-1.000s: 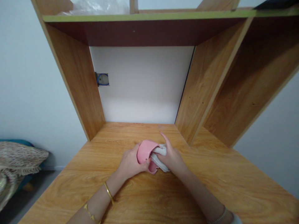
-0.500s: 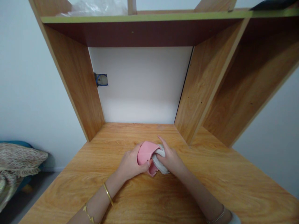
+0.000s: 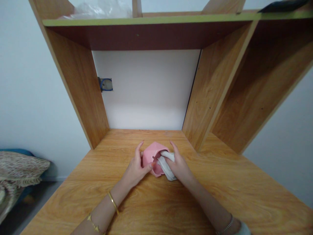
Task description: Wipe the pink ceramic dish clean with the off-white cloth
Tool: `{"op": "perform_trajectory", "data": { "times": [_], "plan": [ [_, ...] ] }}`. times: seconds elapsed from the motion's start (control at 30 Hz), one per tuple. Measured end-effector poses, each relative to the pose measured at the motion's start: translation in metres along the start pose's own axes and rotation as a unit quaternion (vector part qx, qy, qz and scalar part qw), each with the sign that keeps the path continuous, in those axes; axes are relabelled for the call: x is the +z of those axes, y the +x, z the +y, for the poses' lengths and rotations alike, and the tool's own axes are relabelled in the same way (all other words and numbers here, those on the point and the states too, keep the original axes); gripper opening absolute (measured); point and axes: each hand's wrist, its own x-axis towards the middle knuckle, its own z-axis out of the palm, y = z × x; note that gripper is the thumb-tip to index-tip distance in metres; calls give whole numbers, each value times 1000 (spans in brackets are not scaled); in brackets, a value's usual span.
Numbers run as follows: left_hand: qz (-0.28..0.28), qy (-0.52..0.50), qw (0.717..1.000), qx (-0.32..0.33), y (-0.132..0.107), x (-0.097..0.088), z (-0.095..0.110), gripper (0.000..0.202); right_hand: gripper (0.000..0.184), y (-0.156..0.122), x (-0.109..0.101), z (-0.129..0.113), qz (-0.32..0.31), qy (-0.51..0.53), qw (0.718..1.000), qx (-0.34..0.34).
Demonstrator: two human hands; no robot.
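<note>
A pink, faceted hollow container is tilted above the desk with its opening turned to the right. My left hand grips it from the left, thumb at the near rim and index finger raised. A white cloth is bunched in my right hand, which has its fingers partly inside the opening and its thumb or a finger pointing up. Part of the cloth hangs out below the rim. The fingertips inside the container are hidden.
The wooden desk spreads beneath both hands. Upright side panels and a green-edged shelf surround a white back panel with an open socket box. A plastic bag lies on the shelf. A patterned cushion is at the left.
The pink container has turned and risen slightly, so its opening shows more. My left index finger has lifted off it. My right hand with the cloth has shifted a little.
</note>
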Motion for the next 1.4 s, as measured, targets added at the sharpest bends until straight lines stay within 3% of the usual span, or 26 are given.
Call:
{"op": "perform_trajectory", "data": {
  "times": [0.27, 0.53, 0.87, 1.03, 1.4],
  "plan": [
    [4, 14, 1000, 10, -4, 14, 8, 86, 68, 2, -1, -5, 75, 76, 994, 28],
    [18, 18, 1000, -3, -4, 18, 9, 73, 70, 3, 8, 0, 38, 121, 991, 49],
    [27, 143, 989, -23, -4, 10, 19, 67, 77, 5, 4, 3, 3, 29, 999, 45],
    [21, 183, 983, -26, -5, 7, 21, 73, 78, 5, 1, 3, -4, -89, 995, 44],
    [38, 205, 978, -15, -8, 6, 26, 63, 80, 2, -3, -5, -23, -173, 984, 36]
  ]
}}
